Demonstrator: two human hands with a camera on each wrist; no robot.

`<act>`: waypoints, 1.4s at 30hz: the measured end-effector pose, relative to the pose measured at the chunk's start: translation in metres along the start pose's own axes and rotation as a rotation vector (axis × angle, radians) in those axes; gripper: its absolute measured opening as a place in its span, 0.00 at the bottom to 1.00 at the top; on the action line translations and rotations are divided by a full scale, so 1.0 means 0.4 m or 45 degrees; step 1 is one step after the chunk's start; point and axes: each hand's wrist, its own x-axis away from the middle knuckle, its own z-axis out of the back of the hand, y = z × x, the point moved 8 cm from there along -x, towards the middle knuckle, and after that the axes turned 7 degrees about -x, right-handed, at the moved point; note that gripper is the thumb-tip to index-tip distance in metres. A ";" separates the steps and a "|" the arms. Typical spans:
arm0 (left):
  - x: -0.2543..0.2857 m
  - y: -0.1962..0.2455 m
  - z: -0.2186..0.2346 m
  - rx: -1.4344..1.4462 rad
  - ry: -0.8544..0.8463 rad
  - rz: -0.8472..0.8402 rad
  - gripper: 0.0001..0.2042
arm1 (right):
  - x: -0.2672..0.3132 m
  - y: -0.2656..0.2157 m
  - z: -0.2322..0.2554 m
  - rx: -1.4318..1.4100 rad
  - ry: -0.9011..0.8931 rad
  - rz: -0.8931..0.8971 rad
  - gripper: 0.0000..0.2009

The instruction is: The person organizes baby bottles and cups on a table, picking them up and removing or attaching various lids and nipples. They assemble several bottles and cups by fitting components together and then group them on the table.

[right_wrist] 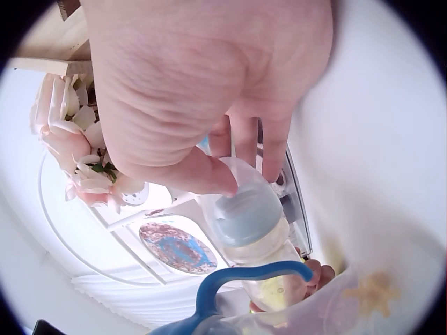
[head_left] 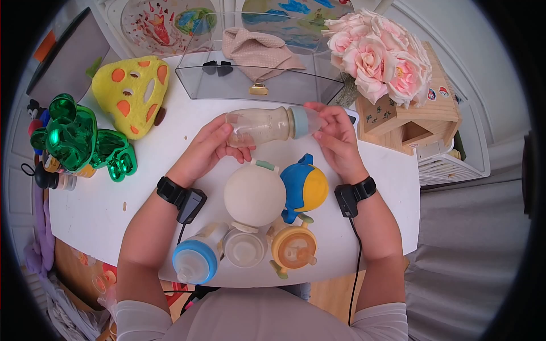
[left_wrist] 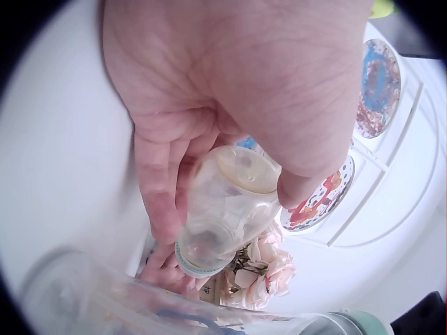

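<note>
A clear baby bottle (head_left: 259, 126) lies sideways above the white table, between the two hands. My left hand (head_left: 207, 145) grips its base end, thumb on one side and fingers round the other in the left wrist view. At the opposite end, my right hand (head_left: 339, 142) pinches the translucent cap (right_wrist: 241, 178) over the teal collar (head_left: 300, 121). Nearer the body stand a round cream-white container (head_left: 254, 194) and a blue-and-yellow cup (head_left: 307, 187). In front of those are a blue-collared baby bottle (head_left: 194, 261), a clear-topped bottle (head_left: 244, 248) and an orange handled cup (head_left: 294, 247).
Behind the hands sits a transparent box (head_left: 210, 88) with a pink cloth (head_left: 261, 54). A yellow plush (head_left: 131, 94) and a shiny green figurine (head_left: 74, 136) are at left. Pink flowers (head_left: 378, 57) and a wooden house (head_left: 415, 122) stand at right.
</note>
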 end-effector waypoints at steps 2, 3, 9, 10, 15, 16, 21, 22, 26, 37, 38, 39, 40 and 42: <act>-0.001 -0.001 0.001 0.007 -0.001 0.000 0.34 | -0.001 -0.001 0.001 -0.012 0.003 0.013 0.22; -0.001 -0.001 0.001 0.025 -0.012 -0.001 0.34 | -0.001 -0.001 0.001 -0.013 0.003 0.013 0.22; -0.002 0.003 -0.002 0.030 -0.032 -0.005 0.34 | -0.002 -0.004 -0.003 -0.026 -0.005 0.026 0.23; -0.002 0.003 -0.003 0.029 -0.037 -0.005 0.34 | -0.002 -0.006 -0.005 -0.019 -0.006 0.031 0.23; -0.001 0.004 -0.003 0.040 -0.034 -0.004 0.34 | -0.001 -0.006 -0.002 -0.022 -0.008 0.022 0.23; -0.001 0.003 -0.003 0.042 -0.033 -0.004 0.34 | -0.001 -0.005 0.002 -0.028 -0.006 0.021 0.23; -0.002 0.003 -0.004 0.041 -0.035 -0.001 0.33 | -0.001 -0.004 0.004 -0.043 -0.008 0.040 0.21; -0.002 0.004 -0.003 0.041 -0.032 0.003 0.34 | -0.001 -0.001 0.005 -0.066 -0.016 0.039 0.20; 0.000 0.005 -0.005 0.033 -0.017 0.011 0.34 | -0.001 0.001 0.003 -0.088 -0.020 0.034 0.18; 0.001 0.007 -0.005 0.037 -0.031 -0.005 0.33 | -0.003 -0.003 0.003 0.054 0.007 0.057 0.20; 0.001 0.006 -0.006 0.037 -0.032 -0.005 0.33 | -0.003 -0.004 0.003 0.063 -0.001 0.063 0.21; 0.001 0.006 -0.005 0.038 -0.027 -0.005 0.33 | -0.003 -0.005 0.002 0.063 -0.001 0.063 0.21; 0.002 0.005 -0.005 0.039 -0.022 -0.006 0.33 | -0.003 -0.004 0.003 0.060 0.011 0.051 0.21; 0.003 0.007 -0.006 0.034 -0.023 -0.004 0.33 | -0.003 -0.004 0.003 0.056 0.023 0.040 0.22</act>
